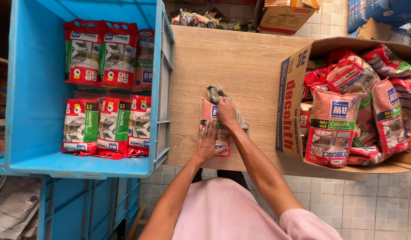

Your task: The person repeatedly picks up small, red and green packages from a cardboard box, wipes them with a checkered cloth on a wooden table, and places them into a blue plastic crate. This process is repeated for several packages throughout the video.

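My hands cover most of the pouch (216, 133) on the tabletop (241, 62); only its edges show. Right hand (226, 112) sits on the checked cloth (214, 93), so I can't tell how much cloth is under it. Left hand (207, 144) hides the pouch's lower half. Cardboard box (290, 102) runs off the right edge, its pouches stacked over each other. Blue crate (36, 89) is cut at the top. Dark packets (205, 20) at the far end are too small to identify.

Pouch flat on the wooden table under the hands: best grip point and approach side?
Probably the pouch's bare left long edge, approached from the left. It lies flat, lengthwise away from the person; the left hand covers its near end, and the right hand presses a cloth on its far end.
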